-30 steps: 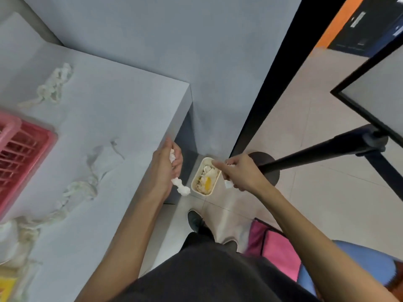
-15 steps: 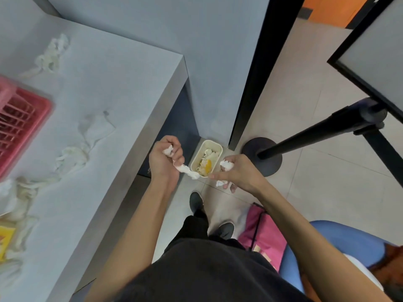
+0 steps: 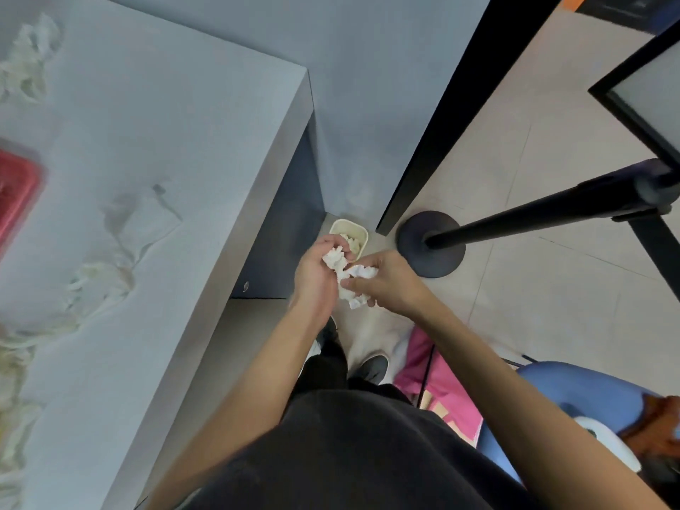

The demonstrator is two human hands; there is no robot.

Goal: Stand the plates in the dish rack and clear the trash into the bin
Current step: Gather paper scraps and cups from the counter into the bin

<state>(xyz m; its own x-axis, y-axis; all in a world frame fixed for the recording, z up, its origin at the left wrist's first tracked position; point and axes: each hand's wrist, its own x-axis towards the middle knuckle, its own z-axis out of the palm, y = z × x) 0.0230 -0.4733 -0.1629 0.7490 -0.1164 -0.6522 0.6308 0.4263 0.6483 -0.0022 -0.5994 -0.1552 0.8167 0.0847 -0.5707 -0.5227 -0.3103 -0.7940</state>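
Note:
Both hands meet above the floor beside the table's right end, bunching crumpled white tissue point(image 3: 344, 268) between them. My left hand point(image 3: 316, 274) curls its fingers round the upper wad. My right hand point(image 3: 386, 285) pinches the lower part of the tissue. Just beyond them, on the floor by the wall, stands a small cream bin point(image 3: 347, 231) with white scraps inside; my left hand covers its near half. More crumpled tissue point(image 3: 99, 285) lies on the grey table point(image 3: 191, 149), and another wad of tissue point(image 3: 27, 57) sits at the far left. The red dish rack point(image 3: 16, 196) shows only a corner at the left edge.
A black stanchion base point(image 3: 430, 244) with its leaning pole stands right of the bin. A black door frame point(image 3: 452, 115) rises behind it. A pink bag point(image 3: 438, 377) and a blue chair point(image 3: 574, 403) crowd the floor at my right. My shoes point(image 3: 371, 366) are below the hands.
My hands came together over the bin; earlier they were apart, each holding its own piece of tissue. The view has swung left and down, pushing the rack to the edge.

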